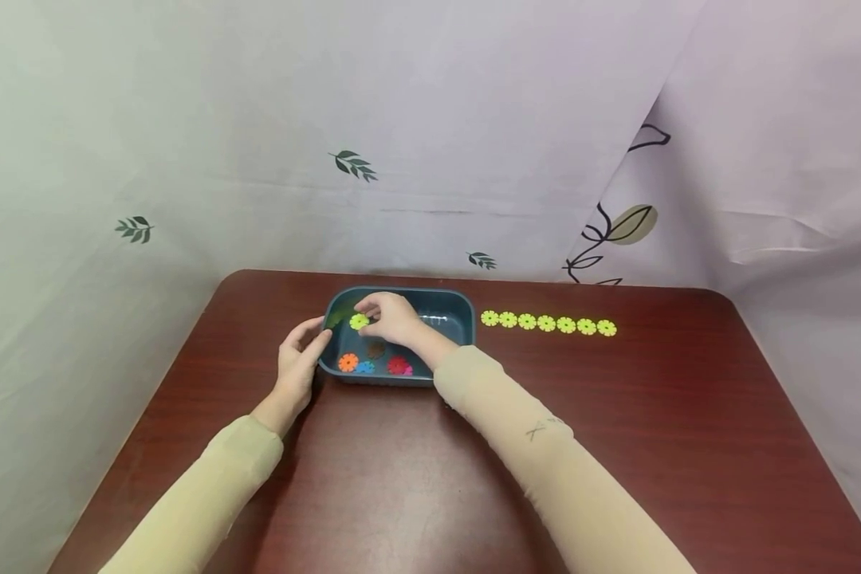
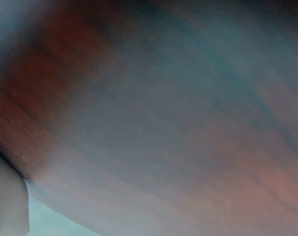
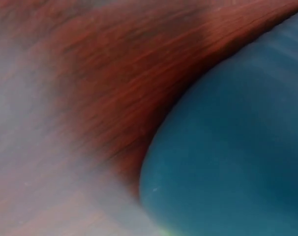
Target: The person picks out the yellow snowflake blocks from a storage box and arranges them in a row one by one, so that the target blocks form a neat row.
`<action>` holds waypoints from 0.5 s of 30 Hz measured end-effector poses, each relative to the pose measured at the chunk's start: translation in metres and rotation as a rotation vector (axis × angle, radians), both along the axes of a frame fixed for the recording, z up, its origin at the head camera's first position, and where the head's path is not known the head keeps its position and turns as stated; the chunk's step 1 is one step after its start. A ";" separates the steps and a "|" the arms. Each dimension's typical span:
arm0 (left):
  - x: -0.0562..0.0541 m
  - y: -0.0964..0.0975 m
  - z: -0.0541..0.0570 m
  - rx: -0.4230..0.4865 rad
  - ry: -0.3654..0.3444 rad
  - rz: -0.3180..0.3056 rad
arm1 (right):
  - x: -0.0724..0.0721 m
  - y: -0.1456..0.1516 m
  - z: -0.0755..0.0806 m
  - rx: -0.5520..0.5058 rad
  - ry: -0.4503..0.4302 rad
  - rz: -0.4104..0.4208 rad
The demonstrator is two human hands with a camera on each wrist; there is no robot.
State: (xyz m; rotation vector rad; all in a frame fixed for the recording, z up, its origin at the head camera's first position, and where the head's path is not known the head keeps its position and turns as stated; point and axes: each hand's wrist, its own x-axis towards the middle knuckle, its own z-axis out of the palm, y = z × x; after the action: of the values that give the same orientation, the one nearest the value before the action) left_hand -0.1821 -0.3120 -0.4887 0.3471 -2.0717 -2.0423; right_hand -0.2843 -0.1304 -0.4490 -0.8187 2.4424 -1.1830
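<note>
A dark blue-grey plastic bin (image 1: 450,296) stands near the back of the table. At its left end my left hand (image 1: 297,368) grips the rim, thumb uppermost. My right hand (image 1: 395,320) reaches down inside and pinches a yellow-green flower-shaped disc (image 1: 359,321) between thumb and fingers. Lower in the bin lie an orange flower disc (image 1: 347,363), a blue one (image 1: 364,367), a brown one (image 1: 376,350) and a red one (image 1: 399,365) beside a pink piece. In the right wrist view the bin's wall (image 3: 223,147) shows close up; the left wrist view is mostly blurred.
Right of the bin, several yellow-green flower discs (image 1: 547,324) lie in a straight row on the reddish-brown wooden table (image 1: 402,478). A pale cloth (image 1: 416,96) with leaf prints hangs behind the table's back edge and along its sides.
</note>
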 end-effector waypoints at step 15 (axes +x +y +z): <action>-0.002 0.000 -0.001 0.030 0.000 0.007 | -0.010 0.005 -0.014 0.115 0.129 0.119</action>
State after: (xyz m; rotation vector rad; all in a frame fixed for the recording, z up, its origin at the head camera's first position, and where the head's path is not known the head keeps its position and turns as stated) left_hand -0.1841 -0.3123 -0.4894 0.3592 -2.0389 -2.0711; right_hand -0.2947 -0.1251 -0.4631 -1.0185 2.4968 -0.9651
